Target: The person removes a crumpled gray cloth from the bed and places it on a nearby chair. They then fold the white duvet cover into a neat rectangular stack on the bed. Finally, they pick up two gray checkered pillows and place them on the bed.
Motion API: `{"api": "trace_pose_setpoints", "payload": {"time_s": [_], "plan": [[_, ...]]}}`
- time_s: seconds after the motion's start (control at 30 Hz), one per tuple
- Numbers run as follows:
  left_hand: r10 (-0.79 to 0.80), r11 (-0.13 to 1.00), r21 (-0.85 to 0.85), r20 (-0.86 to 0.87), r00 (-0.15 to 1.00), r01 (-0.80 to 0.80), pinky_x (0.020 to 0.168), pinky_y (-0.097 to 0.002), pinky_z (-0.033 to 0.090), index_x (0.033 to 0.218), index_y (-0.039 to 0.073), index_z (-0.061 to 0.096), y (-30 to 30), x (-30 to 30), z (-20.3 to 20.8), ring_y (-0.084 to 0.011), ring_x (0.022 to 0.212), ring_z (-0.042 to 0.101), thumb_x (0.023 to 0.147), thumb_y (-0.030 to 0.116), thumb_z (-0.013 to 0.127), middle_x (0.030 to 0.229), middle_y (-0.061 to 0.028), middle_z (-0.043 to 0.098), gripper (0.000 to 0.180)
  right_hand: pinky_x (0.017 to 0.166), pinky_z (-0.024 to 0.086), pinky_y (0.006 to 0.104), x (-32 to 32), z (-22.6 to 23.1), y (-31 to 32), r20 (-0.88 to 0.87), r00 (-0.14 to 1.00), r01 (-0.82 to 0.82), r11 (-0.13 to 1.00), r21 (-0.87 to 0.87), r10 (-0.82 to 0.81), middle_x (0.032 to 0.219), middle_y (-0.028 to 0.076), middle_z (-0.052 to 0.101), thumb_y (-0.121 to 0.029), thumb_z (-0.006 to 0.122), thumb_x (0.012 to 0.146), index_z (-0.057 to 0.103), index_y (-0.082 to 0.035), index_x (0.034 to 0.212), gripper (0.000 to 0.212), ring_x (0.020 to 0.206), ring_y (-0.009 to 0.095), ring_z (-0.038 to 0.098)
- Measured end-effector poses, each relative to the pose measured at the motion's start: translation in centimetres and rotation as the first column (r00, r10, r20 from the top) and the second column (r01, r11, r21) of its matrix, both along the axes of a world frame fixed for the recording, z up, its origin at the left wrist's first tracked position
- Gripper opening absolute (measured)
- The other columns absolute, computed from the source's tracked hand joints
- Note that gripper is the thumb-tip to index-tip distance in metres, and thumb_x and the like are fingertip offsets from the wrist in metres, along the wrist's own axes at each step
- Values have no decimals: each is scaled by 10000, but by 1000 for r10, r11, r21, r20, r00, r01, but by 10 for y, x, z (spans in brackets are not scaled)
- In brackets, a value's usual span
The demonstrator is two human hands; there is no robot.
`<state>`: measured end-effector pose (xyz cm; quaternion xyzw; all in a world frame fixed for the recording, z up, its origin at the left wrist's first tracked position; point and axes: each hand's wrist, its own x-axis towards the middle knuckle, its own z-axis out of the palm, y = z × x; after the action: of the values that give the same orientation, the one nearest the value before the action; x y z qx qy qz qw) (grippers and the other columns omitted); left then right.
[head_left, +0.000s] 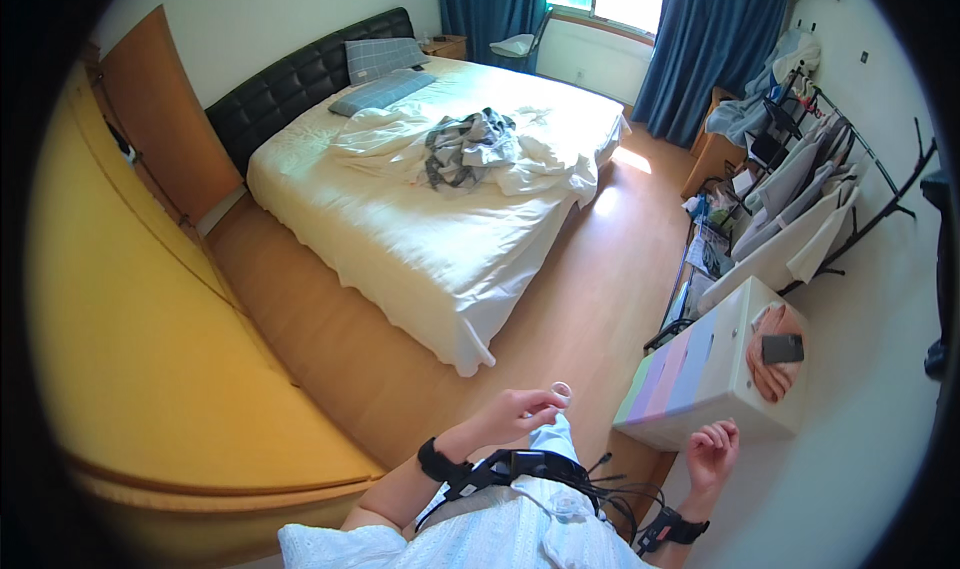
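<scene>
My left hand is out in front of my waist, its fingers pinched on a small white ring that looks like a narrow roll of tape. My right hand is raised near the right wall, beside a white drawer cabinet. Its fingers curl loosely toward the palm, and I see nothing in them. A black band circles each wrist. On top of the cabinet lies a crumpled pink cloth with a dark flat rectangular object on it.
A large bed with a rumpled grey-white blanket stands ahead. Yellow wardrobe doors line the left, beside an open brown door. Along the right wall, a clothes rack and chairs with hanging garments narrow the wooden floor.
</scene>
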<state>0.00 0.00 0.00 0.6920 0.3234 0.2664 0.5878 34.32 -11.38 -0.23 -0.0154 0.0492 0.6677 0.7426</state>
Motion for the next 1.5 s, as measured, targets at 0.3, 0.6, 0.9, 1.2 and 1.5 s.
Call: {"api": "trace_pose_setpoints", "payload": {"time_s": [0.3, 0.6, 0.9, 1.2, 1.5], "plan": [[517, 834, -190, -56, 854, -517, 664, -223, 474, 1007, 13, 587, 172, 13, -7, -95, 740, 596, 873, 134, 518, 806, -45, 622, 193, 562, 328, 241, 85, 43, 271, 28, 997, -77, 996, 47, 76, 508, -39, 357, -220, 405, 900, 503, -101, 689, 261, 514, 81, 376], [715, 674, -241, -24, 699, -698, 664, -219, 458, 1012, 2, 589, 303, 39, -26, -86, 735, 568, 872, 114, 507, 797, -46, 618, 196, 559, 318, 242, 88, 57, 513, 112, 886, -446, 893, -65, 451, 506, -33, 386, -226, 392, 897, 534, -99, 696, 277, 521, 87, 386], [685, 666, -279, -137, 715, -692, 685, -223, 463, 996, 6, 593, 474, 48, -57, -103, 736, 585, 871, 119, 504, 807, -59, 632, 191, 568, 352, 247, 137, 20, 656, 67, 944, -308, 934, -183, 324, 494, -42, 384, -238, 407, 892, 544, -100, 692, 278, 514, 91, 400], [601, 771, -138, -165, 782, -621, 680, -237, 469, 1016, 7, 584, 667, 61, -40, -117, 754, 612, 867, 149, 517, 815, -79, 641, 217, 584, 388, 253, 137, 10, 838, 431, 780, -345, 886, -310, 454, 561, -18, 465, -258, 434, 890, 539, -123, 714, 246, 563, 104, 447], [860, 410, -192, -245, 448, -892, 710, -246, 476, 1005, -18, 575, 652, 21, -52, -130, 772, 608, 863, 87, 521, 824, -83, 630, 185, 643, 454, 259, -11, -75, 1063, 632, -2, -428, 570, -701, 775, 827, 26, 599, -239, 485, 841, 573, -81, 873, 183, 710, 122, 567]]}}
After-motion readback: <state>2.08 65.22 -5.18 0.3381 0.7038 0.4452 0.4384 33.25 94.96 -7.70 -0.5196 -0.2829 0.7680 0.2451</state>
